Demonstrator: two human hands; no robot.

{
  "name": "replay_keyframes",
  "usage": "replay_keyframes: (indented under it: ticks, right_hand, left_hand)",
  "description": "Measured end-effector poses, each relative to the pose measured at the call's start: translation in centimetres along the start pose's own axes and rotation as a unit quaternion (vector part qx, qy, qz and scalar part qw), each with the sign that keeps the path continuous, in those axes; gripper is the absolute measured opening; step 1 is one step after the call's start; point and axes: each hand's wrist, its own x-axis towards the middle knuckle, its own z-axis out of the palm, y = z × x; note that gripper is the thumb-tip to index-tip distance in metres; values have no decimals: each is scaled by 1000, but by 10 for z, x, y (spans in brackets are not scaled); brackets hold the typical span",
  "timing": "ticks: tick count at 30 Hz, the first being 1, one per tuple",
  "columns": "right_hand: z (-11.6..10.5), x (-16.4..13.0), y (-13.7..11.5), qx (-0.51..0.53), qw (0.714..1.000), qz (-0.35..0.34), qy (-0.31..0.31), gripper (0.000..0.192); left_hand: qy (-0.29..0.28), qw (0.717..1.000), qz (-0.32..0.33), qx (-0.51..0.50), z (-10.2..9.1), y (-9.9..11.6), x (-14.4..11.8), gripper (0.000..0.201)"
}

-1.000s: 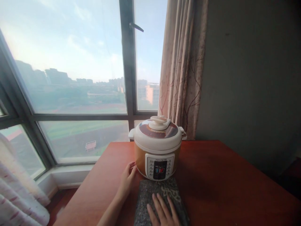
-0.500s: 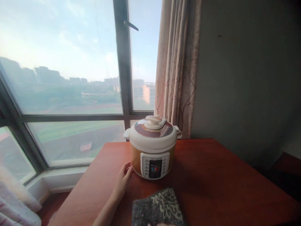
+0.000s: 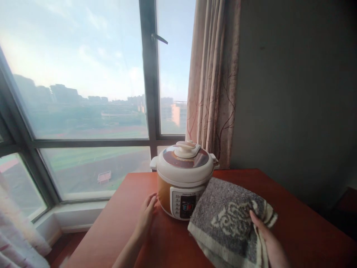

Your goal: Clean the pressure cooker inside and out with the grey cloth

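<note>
Pressure cooker [image 3: 184, 178]: lid on, upright on red surface [image 3: 292, 230], near window [image 3: 83, 93]. Left hand [image 3: 146, 216]: fingers open, flat against cooker's lower left side. Right hand [image 3: 269, 242]: fingers closed on grey patterned towel [image 3: 223, 219], held before cooker's right front.
</note>
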Motion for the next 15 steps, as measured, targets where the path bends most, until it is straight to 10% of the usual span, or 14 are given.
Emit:
replay_keyframes:
  ticks: [7,15]
  right_hand:
    - [62,49,-97,55,939,-333,66,50]
    - [189,114,-150,-403,726,-551,-82,30]
  left_hand:
    - [0,998,56,-18,15,69,30,64]
    - [-46,993,34,-102,46,100,74,69]
